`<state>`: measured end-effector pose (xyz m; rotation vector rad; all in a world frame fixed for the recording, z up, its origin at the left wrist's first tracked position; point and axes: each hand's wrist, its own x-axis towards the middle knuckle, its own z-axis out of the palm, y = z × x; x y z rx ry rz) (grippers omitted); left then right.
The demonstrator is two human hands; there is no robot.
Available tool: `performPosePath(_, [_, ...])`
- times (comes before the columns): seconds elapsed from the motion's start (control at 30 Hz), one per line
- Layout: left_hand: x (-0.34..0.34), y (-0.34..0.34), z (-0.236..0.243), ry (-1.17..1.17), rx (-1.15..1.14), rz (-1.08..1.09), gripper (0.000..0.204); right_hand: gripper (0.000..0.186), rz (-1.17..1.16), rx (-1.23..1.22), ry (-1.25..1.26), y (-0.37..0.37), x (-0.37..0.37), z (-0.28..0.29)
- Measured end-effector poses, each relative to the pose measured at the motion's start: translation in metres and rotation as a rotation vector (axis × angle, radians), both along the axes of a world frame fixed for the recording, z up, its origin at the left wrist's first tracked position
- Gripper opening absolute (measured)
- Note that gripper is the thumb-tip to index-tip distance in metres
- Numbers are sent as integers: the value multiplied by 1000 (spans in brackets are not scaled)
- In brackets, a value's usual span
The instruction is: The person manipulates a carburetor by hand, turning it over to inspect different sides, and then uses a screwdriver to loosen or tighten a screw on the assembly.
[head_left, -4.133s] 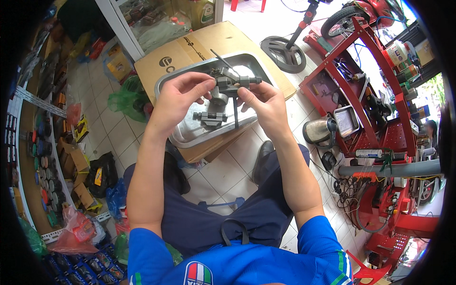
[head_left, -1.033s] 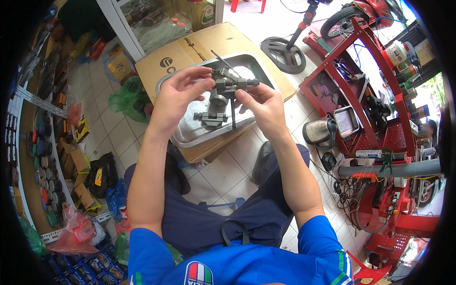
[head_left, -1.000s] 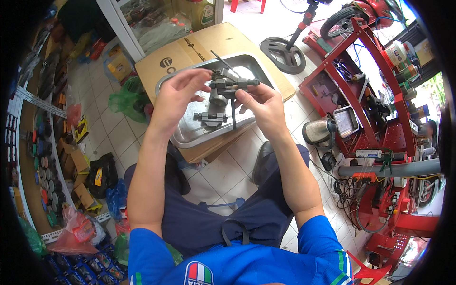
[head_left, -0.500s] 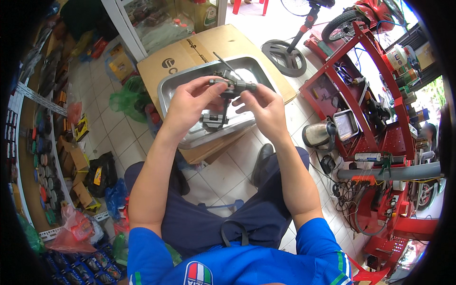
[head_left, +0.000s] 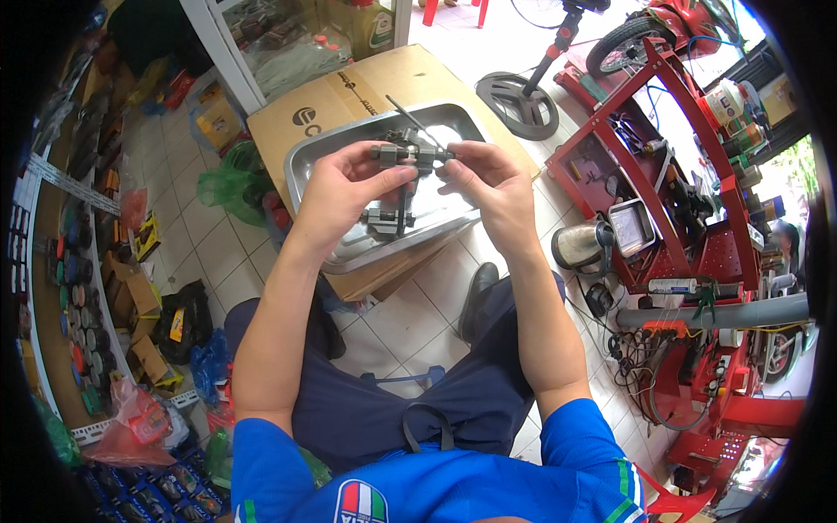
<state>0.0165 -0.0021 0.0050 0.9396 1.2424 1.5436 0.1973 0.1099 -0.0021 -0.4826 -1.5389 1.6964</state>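
"Dark grey metal is filling both your grips?"

"Yes. My left hand is pinching the left end of the tool. A second ago it was hovering beside that end, fingers parted."

"And the right?"

"My right hand is holding the narrow right tip between thumb and fingers. Earlier it was gripping closer in, on the body."

"Where are you keeping the tool?"

"Above the metal tray. A dark strip is hanging below it, farther left than before, now crossing in front of the second metal piece, which is lying in the tray."

"What else is showing?"

"A thin rod is slanting behind; I cannot tell whether it is joined on. The tray is resting on a cardboard box."
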Motion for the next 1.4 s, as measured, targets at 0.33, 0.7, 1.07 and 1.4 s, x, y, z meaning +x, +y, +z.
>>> performPosePath(0.33, [11,-1,4,51,-24,37,32,33,-53,-5,-155,0,0,-2])
performPosePath(0.7, [8,2,2,47,-16,70,32,25,-71,-4,-85,4,2,3])
performPosePath(1.07, [12,-1,1,60,1,67,33,27,-18,27,-133,3,0,-5])
performPosePath(1.4, [6,0,2,66,6,89,33,24,-45,89,-102,-3,-2,2])
